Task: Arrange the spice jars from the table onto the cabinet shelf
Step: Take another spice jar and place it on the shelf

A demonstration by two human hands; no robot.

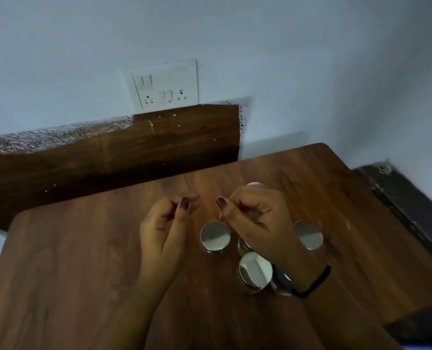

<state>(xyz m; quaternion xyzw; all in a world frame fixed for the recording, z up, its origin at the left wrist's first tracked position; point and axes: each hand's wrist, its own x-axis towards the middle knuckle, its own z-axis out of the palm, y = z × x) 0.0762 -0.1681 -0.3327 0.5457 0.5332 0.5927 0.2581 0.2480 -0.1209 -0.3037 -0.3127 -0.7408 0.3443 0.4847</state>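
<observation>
Both hands hover low over the wooden bench and hold nothing. The left hand has its fingers loosely curled, the thumb close to the forefinger. The right hand, with a black band on its wrist, is curled in the same slack way. The spice jars, all with shiny metal lids, stand clustered on the bench's right half, about midway between its far and near edges. The left jar shows between the two hands, the near jar just beside the right wrist, the right jar beyond that hand, and the far jar peeps out behind its knuckles. Two more are partly hidden under the right hand and wrist. A switch plate sits on the wall behind.
</observation>
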